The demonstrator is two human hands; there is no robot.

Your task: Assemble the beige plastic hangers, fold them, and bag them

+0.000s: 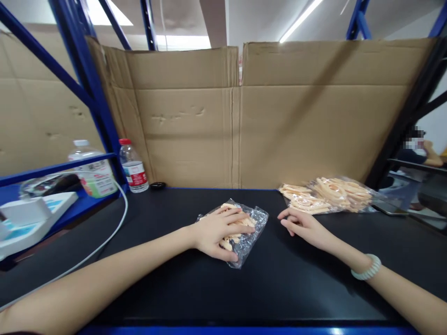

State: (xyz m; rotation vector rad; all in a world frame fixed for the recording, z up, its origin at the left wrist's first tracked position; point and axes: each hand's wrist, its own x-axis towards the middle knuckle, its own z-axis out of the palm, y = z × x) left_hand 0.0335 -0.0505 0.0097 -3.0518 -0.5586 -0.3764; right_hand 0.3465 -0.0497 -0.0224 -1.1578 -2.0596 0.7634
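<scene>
My left hand lies flat with its fingers spread on a clear plastic bag in the middle of the black table. Pale peach-coloured pieces show inside the bag, partly covered by that hand; their kind I cannot make out. To the right of the bag, apart from it, my right hand hovers low over the table or rests on it, fingers loosely bent and apart, holding nothing. Behind it sit more clear bags filled with similar long, thin peach-coloured pieces.
A red-capped bottle and a larger white-capped bottle stand at the left. A power strip sits there, with a white cable crossing the table. Cardboard walls the back. A phone lies right; a person is beyond.
</scene>
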